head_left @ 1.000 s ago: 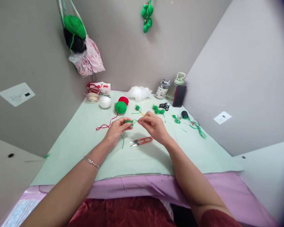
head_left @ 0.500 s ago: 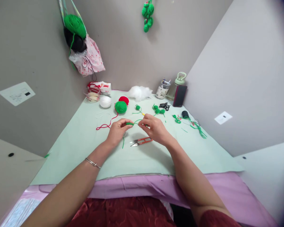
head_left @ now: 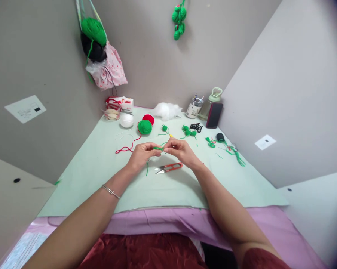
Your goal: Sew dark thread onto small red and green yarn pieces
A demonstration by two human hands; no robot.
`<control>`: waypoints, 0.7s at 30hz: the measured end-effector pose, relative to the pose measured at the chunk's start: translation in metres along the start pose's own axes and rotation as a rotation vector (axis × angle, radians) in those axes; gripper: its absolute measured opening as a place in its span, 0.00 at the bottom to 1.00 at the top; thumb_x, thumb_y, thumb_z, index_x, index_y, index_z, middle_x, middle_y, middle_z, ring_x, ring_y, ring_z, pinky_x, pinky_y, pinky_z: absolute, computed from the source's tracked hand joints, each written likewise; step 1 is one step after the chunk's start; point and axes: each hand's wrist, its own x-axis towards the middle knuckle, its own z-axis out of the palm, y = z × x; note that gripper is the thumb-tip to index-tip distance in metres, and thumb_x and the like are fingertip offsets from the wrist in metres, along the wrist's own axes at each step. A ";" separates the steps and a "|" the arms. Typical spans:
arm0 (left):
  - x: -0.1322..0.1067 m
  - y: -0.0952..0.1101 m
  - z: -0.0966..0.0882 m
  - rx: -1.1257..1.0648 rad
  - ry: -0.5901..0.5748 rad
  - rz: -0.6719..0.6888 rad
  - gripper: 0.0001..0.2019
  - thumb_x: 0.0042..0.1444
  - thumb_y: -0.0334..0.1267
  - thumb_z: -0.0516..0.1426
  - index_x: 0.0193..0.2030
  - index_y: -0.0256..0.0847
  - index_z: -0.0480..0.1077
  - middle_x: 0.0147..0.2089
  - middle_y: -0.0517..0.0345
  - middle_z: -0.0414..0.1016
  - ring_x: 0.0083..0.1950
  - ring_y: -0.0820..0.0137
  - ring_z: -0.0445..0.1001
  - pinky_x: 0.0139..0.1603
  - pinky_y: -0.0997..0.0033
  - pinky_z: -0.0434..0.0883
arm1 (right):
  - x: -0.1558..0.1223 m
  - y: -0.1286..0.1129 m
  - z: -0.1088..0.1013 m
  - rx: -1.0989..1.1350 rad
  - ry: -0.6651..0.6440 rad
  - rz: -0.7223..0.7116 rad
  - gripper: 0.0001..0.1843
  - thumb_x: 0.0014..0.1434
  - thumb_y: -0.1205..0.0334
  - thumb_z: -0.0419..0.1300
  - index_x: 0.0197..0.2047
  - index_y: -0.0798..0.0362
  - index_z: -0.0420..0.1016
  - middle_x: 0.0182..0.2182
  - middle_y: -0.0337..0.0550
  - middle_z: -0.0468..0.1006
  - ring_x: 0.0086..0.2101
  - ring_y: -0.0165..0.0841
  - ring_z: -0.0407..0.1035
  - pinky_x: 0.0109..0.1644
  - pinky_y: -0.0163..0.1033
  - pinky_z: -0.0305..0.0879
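Observation:
My left hand (head_left: 141,155) and my right hand (head_left: 181,151) meet over the middle of the pale green table cover (head_left: 101,168). Both pinch a small green crochet piece (head_left: 158,148) between fingertips, with a green yarn tail (head_left: 147,168) hanging down from it. Orange thread snips (head_left: 168,168) lie on the cover just below my right hand. A green yarn ball (head_left: 144,127) sits behind my hands, with a red yarn ball (head_left: 148,118) behind it and a red strand (head_left: 126,147) trailing to the left.
Along the back stand a white ball (head_left: 126,120), white stuffing (head_left: 167,110), a jar of tools (head_left: 194,107), a bottle (head_left: 210,101) and a dark phone (head_left: 214,115). Small green pieces (head_left: 188,131) and a black spool (head_left: 220,137) lie at the right. Yarn bags (head_left: 101,56) hang on the wall.
My hands have drawn closer together, so the stretch of green yarn between them is shorter. The view has shifted slightly.

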 end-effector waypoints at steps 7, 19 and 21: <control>0.004 -0.010 0.000 -0.089 0.049 0.031 0.15 0.43 0.43 0.69 0.36 0.38 0.78 0.33 0.58 0.78 0.35 0.69 0.77 0.46 0.65 0.72 | 0.003 -0.001 0.009 -0.105 0.099 0.005 0.09 0.57 0.57 0.64 0.31 0.54 0.77 0.30 0.40 0.74 0.32 0.31 0.65 0.38 0.38 0.60; 0.004 -0.007 -0.003 -0.082 0.059 0.017 0.16 0.41 0.43 0.70 0.36 0.38 0.78 0.36 0.55 0.80 0.38 0.67 0.77 0.49 0.64 0.71 | -0.001 -0.004 -0.011 -0.191 -0.048 -0.037 0.11 0.60 0.57 0.61 0.42 0.49 0.83 0.29 0.39 0.67 0.30 0.30 0.60 0.35 0.38 0.57; 0.004 -0.008 -0.003 -0.087 0.064 0.015 0.16 0.42 0.43 0.70 0.36 0.39 0.78 0.36 0.56 0.80 0.38 0.67 0.77 0.49 0.64 0.71 | -0.001 -0.004 -0.010 -0.176 -0.044 -0.029 0.11 0.60 0.57 0.61 0.42 0.50 0.82 0.29 0.39 0.68 0.30 0.30 0.60 0.36 0.38 0.58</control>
